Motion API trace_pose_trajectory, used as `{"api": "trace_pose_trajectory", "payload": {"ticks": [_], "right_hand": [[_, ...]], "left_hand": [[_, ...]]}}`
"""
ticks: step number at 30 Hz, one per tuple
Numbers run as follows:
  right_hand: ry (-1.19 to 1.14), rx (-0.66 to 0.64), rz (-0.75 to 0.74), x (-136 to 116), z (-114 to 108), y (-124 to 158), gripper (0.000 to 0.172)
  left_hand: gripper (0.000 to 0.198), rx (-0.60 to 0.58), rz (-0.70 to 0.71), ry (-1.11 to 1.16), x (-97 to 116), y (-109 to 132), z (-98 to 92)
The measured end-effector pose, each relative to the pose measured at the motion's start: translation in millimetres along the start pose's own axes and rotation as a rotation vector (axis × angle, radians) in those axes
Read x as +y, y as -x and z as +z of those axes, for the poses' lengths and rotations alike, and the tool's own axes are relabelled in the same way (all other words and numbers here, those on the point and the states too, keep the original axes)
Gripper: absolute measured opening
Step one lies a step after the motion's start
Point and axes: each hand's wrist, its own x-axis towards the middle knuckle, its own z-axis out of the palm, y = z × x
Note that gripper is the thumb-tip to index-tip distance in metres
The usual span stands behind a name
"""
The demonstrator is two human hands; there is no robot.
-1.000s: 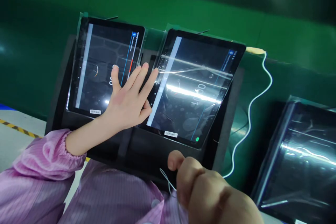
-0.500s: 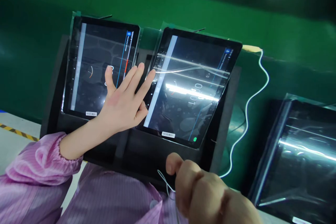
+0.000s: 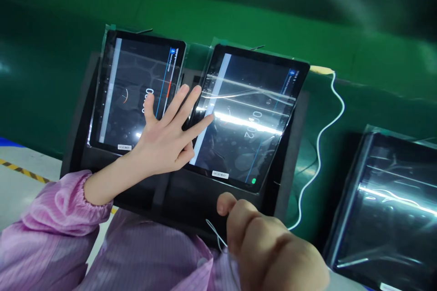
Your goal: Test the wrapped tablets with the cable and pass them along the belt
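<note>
My left hand (image 3: 167,138) is spread palm down across the gap between two tablets, its fingertips over their facing edges. Whether it touches the screens I cannot tell. The left tablet (image 3: 136,70) is lit and has a clear film on it. A brighter glare crosses the filmed right tablet (image 3: 246,145), whose timer appears to read 00:02. In the foreground my right hand (image 3: 266,245) is closed in a fist around a thin white cord (image 3: 319,145). A loop of that cord shows left of the fist; the part inside the fingers is hidden.
Both tablets rest on a dark stand (image 3: 157,195) on a green table mat (image 3: 344,59). Another film-covered tablet (image 3: 392,232) lies at the right. The cord runs past the right tablet to a yellowish piece (image 3: 321,70) at its upper corner.
The view has shifted slightly. My left hand has moved a little to the right, its fingers reaching farther over the right tablet. That tablet's timer has advanced. My right fist stays closed.
</note>
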Motion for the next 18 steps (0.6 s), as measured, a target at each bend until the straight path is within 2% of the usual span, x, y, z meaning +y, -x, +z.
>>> {"api": "trace_pose_trajectory", "payload": {"ticks": [6,13,16,18], "right_hand": [[-0.017,0.061,0.021,0,8,-3,0.024],[0.001,0.037,-0.019,2,9,-3,0.024],[-0.05,0.09,-0.098,6,11,-4,0.024],[-0.089,0.103,-0.176,8,13,-8,0.023]], "left_hand": [[0.068,0.01,0.001,-0.024,1,-2,-1.3],[0.067,-0.015,-0.004,-0.004,2,-6,3.0],[0.066,0.019,-0.06,0.027,-1,-10,1.2],[0.058,0.082,-0.082,0.096,0,-13,-7.1]]}}
